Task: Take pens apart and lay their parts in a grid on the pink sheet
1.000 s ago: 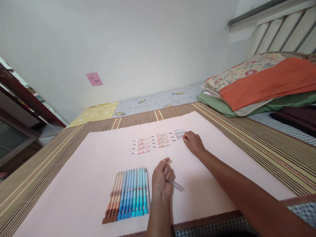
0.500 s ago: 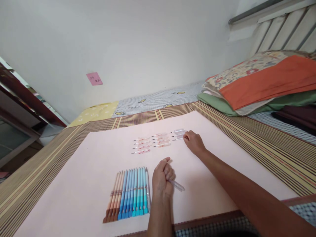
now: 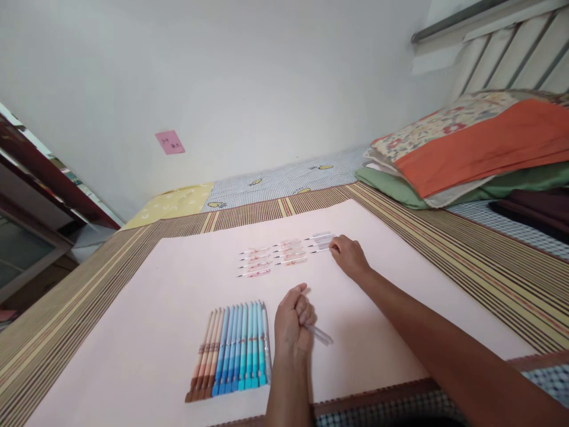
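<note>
Several slim refills (image 3: 290, 261), white, dark-tipped; left grip (image 3: 294, 317) clasping clear plastic (image 3: 322, 336); right grip (image 3: 348, 256) by refills, hold unclear.

The pens (image 3: 230, 350) are brown, blue and turquoise, the mat (image 3: 95, 281) brown-striped.

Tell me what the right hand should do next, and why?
Maybe the right hand should gently lift away: the thin stick beside it already lies flat, dark tip pointing left like the sticks above it. I can't see whether it's pinching that stick. The left hand holds at least one clear pen tube.
</note>
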A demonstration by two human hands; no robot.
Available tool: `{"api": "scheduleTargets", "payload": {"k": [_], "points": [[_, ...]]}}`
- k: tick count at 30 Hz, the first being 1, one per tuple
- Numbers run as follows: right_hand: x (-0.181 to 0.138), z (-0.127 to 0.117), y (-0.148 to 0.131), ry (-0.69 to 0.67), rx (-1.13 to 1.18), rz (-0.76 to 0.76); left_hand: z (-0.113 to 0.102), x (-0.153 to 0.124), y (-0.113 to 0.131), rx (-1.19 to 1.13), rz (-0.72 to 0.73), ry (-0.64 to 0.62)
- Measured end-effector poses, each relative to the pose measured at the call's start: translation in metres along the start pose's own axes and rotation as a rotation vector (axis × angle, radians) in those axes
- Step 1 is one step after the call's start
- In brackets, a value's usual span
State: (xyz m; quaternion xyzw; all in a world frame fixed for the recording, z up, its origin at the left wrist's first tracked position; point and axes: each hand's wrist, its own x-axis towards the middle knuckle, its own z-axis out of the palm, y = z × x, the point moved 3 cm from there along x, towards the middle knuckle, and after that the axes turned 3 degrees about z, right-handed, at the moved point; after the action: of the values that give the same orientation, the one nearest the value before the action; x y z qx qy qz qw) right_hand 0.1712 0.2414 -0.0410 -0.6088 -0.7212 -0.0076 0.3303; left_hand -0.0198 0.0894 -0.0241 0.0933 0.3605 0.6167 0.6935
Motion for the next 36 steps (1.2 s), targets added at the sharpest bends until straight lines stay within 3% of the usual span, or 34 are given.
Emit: {"api": "scheduleTargets", "payload": {"k": [11, 15, 19, 22, 24, 28, 33, 36], "points": [[0.001, -0.006, -0.005, 0.038, 0.082, 0.024, -0.003, 0.003, -0.001, -0.04, 0.01, 0.001], [-0.009, -0.03, -0.029, 0.055, 0.398, 0.073, -0.002, 0.002, 0.01, -0.151, 0.114, 0.047], [-0.045, -0.058, -0.077, -0.336, 0.743, 0.08, -0.002, 0.0, 0.019, -0.238, 0.161, 0.073], [-0.08, -0.071, -0.104, -0.589, 0.721, 0.053, -0.002, -0.001, 0.02, -0.257, 0.177, 0.076], [-0.097, -0.073, -0.114, -0.632, 0.659, 0.008, -0.003, -0.001, 0.02, -0.26, 0.193, 0.086], [-0.116, -0.064, -0.119, -0.547, 0.498, -0.143, -0.005, 0.0, 0.017, -0.259, 0.208, 0.105], [-0.131, -0.051, -0.124, -0.292, 0.164, -0.419, -0.003, 0.0, 0.015, -0.261, 0.185, 0.107], [-0.127, -0.05, -0.114, -0.181, 0.053, -0.49, -0.001, -0.003, 0.017, -0.223, 0.182, 0.148]]}}
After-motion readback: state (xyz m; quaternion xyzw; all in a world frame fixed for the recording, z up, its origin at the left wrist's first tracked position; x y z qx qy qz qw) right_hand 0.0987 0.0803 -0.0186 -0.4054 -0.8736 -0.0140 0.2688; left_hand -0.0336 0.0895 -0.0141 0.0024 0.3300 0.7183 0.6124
